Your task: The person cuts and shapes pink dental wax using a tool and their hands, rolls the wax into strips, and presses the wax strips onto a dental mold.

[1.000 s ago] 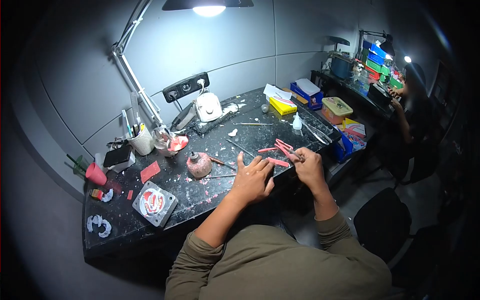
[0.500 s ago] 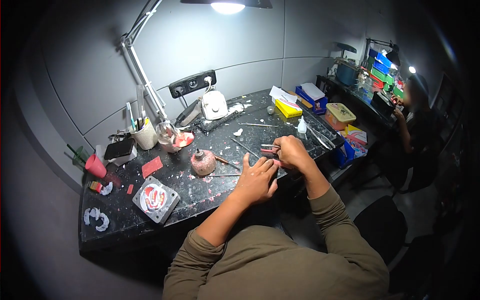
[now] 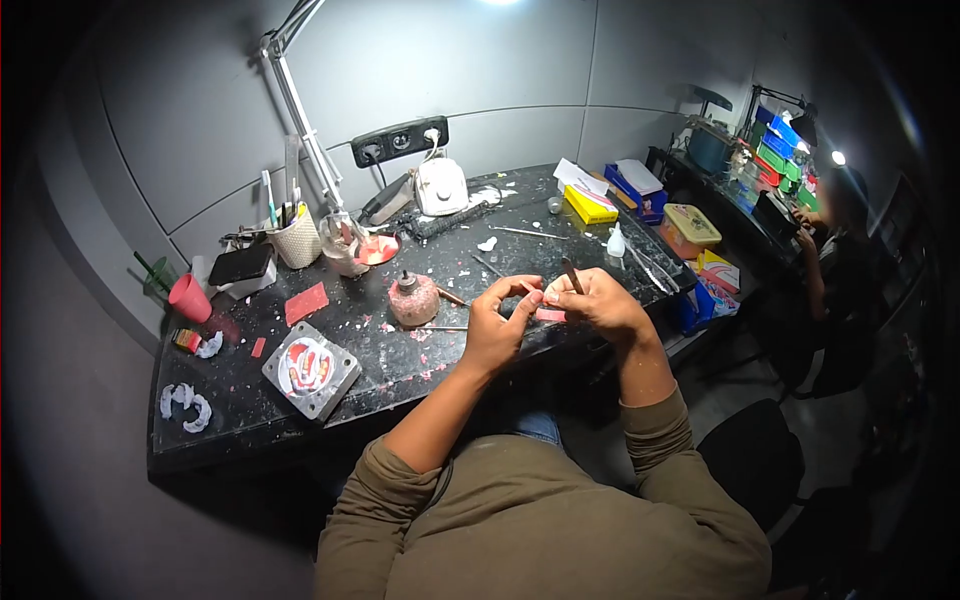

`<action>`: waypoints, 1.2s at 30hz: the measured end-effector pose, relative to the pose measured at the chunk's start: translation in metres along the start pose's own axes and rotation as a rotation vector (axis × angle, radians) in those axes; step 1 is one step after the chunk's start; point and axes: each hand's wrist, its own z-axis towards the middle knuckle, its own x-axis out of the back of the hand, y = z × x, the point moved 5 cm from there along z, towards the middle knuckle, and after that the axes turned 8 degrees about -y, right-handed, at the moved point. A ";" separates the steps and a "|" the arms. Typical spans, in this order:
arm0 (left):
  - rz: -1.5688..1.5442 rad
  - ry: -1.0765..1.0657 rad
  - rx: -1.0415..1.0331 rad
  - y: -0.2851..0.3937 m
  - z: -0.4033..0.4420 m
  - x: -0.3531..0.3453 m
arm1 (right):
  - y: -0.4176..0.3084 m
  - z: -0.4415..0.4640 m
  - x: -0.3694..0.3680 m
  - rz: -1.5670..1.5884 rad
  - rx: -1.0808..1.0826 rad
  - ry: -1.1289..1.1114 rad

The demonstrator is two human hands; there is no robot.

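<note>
My left hand (image 3: 497, 322) is raised over the front edge of the black workbench, thumb and fingers pinching a small pink wax piece (image 3: 529, 287). Close beside it, my right hand (image 3: 607, 306) grips a slim tool with a dark handle (image 3: 571, 274) pointing up; its working end is hidden by the fingers. Another pink wax strip (image 3: 550, 315) shows just below the hands. To the left of my left hand stands a pink-speckled round burner bottle (image 3: 413, 301). A wooden-handled tool (image 3: 452, 297) lies between them.
A metal flask (image 3: 342, 374) with red-and-white dental moulds sits front left, near a pink wax sheet (image 3: 306, 303) and white plaster arches (image 3: 200, 414). A lamp arm (image 3: 305, 125) rises behind. Yellow box (image 3: 590, 206) and dropper bottle (image 3: 616, 241) stand right. Another person (image 3: 840, 240) works at the far bench.
My left hand has lifted from lying flat on the bench and now pinches a small pink wax piece. My right hand has drawn close to it, its tool turned upright. The view has shifted slightly.
</note>
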 end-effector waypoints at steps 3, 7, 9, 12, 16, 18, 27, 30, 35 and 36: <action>-0.219 -0.006 -0.012 -0.008 0.001 0.004 | -0.007 0.002 -0.010 0.009 -0.006 0.025; -0.475 0.068 0.042 -0.017 0.001 0.012 | -0.015 -0.008 0.030 -0.433 0.011 0.501; -0.480 0.049 0.054 -0.016 0.000 0.014 | -0.024 -0.022 0.057 -0.843 -0.191 0.797; -0.488 0.012 0.048 -0.015 0.000 0.013 | -0.004 -0.029 0.089 -0.996 -0.397 0.837; -0.479 -0.008 0.045 -0.004 -0.004 0.006 | -0.010 -0.036 0.077 -1.091 -0.401 0.886; -0.456 -0.042 0.059 0.008 -0.009 -0.001 | -0.027 -0.036 0.051 -0.845 0.047 0.850; -0.262 0.106 0.053 0.053 -0.043 -0.034 | -0.066 -0.018 -0.091 -0.468 0.770 0.432; -0.253 -0.167 -0.173 0.071 -0.050 -0.038 | -0.070 -0.013 -0.097 -0.383 0.837 0.451; -0.259 -0.065 -0.319 0.086 -0.017 0.005 | -0.044 -0.018 -0.167 -0.152 0.811 0.222; -0.238 -0.060 -0.339 0.087 -0.018 0.008 | -0.041 -0.009 -0.173 -0.018 0.810 0.258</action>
